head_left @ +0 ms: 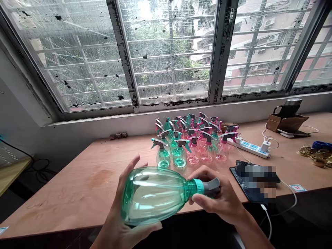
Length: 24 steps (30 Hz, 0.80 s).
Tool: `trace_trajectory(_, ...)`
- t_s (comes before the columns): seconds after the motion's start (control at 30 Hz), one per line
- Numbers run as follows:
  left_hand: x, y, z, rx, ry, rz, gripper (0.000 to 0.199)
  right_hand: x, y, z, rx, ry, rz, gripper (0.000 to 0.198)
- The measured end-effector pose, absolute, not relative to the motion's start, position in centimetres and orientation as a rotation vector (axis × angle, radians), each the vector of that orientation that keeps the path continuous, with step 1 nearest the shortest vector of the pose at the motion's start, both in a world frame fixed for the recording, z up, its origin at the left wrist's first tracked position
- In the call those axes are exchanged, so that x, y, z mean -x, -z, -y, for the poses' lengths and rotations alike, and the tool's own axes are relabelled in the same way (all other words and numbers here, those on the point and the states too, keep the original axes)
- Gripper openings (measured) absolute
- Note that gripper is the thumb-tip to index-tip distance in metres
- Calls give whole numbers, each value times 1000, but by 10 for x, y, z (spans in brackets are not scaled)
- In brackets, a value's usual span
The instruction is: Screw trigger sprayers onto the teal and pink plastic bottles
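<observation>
A clear green spray bottle [155,193] lies sideways in the air between my hands, over the table's front edge. My left hand [121,214] is wrapped round its wide base, thumb below and fingers behind. At the neck, my right hand [218,193] grips the turquoise collar [199,186] and the grey spray head [212,186], partly covering the head. Behind them several green spray bottles [180,155] and pink spray bottles [206,152] stand upright in a cluster on the table. Their trigger heads are dark grey with turquoise or pink parts.
The wooden table [64,183] runs below a barred window [168,52]. To the right are a white power strip [252,148], dark phones [246,183] with cables, a brown stand [282,119] and gold-coloured pieces [321,159]. Small brown blocks [118,136] sit by the wall.
</observation>
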State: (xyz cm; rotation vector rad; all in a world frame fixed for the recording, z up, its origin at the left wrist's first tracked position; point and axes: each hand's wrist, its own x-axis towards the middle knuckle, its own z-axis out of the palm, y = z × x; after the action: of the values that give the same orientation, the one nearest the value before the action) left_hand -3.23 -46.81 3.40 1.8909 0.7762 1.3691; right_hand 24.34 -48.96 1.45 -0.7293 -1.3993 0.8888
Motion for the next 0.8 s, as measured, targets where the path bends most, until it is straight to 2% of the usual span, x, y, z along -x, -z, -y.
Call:
trace_trajectory(0.17, 30, -29, 471, -2005, -1422, -719, 93, -244, -14, 488, 722, -957, 1381, 34)
trace_trajectory(0.33, 26, -34, 473, -1956, -1358, -817, 108, -244, -10, 488, 725, -835, 1399, 32)
trace_trajectory(0.4, 27, -33, 471, -1963, -1383, -819, 104, -244, -8, 487, 728, -867, 1382, 34)
trace_trajectory(0.53, 30, -27, 468, -1987, -1448, -726, 84, -244, -6, 486, 683, -931, 1323, 34)
trace_trajectory(0.6, 31, -26, 468, -1974, -1431, -742, 89, -244, -8, 487, 685, -911, 1322, 32)
trace_trajectory(0.7, 33, -29, 470, -1905, -1377, -799, 114, -245, -14, 489, 731, -849, 1380, 28)
trace_trajectory(0.8, 34, -32, 470, -1890, -1348, -842, 112, -245, -16, 490, 774, -833, 1399, 28)
